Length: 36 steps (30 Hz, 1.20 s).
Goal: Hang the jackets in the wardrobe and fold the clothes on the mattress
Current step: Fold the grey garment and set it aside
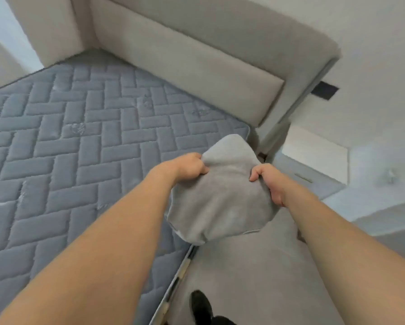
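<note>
Head view showed both bare forearms stretched forward and down, meeting over the mattress corner. The left hand [192, 167] had its fingers curled into the upper left edge of a soft light-grey fleece garment [220, 198], and the right hand [270, 184] gripped its right edge. That garment hung bunched between the two hands, above the near right corner of the grey quilted herringbone mattress [79, 141], beside the beige upholstered headboard [196, 66].
</note>
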Tool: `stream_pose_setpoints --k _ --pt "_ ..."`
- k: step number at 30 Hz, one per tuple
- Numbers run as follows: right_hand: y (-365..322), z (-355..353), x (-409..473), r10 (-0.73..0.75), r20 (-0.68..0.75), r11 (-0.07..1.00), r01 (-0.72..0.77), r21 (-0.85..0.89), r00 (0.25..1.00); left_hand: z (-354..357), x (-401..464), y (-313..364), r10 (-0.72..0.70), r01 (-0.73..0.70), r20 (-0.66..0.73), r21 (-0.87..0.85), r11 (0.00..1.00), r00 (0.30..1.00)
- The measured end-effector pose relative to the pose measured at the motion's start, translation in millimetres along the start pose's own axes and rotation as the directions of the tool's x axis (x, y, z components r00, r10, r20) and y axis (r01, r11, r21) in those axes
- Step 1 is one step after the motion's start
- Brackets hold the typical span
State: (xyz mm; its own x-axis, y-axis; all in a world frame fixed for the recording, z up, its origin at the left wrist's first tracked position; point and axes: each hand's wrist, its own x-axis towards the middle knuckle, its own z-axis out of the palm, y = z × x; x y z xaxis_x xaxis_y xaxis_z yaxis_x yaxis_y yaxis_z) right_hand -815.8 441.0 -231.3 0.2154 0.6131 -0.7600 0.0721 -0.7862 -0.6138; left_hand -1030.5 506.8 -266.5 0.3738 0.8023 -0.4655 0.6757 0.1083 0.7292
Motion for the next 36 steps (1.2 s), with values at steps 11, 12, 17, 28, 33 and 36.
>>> stream_pose_setpoints --k 11,12,17,28,33,36 --pt "-9 -341 -156 -0.220 -0.508 0.874 0.400 0.277 0.833 118 30 404 0.516 -0.546 0.186 0.197 0.814 0.836" --pt "-9 -367 -168 -0.229 -0.556 0.861 0.432 0.266 0.799 130 29 435 0.562 -0.592 0.189 0.212 0.777 0.805" --pt "-4 -479 -220 -0.318 -0.754 0.827 0.557 0.076 0.575 185 22 569 0.724 -0.746 0.200 0.284 0.603 0.661" --pt "17 -652 -281 -0.315 -0.949 0.908 0.282 -0.308 -0.024 311 17 788 0.884 -0.952 0.352 0.104 0.289 0.307" --pt "64 -691 -332 -0.169 -0.970 0.940 0.266 -0.212 -0.175 383 -24 864 0.882 -0.995 0.461 0.042 0.090 0.100" --pt "93 -712 -366 -0.096 -0.963 0.953 0.255 -0.162 -0.253 424 -59 900 0.856 -1.000 0.517 0.001 -0.007 -0.005"
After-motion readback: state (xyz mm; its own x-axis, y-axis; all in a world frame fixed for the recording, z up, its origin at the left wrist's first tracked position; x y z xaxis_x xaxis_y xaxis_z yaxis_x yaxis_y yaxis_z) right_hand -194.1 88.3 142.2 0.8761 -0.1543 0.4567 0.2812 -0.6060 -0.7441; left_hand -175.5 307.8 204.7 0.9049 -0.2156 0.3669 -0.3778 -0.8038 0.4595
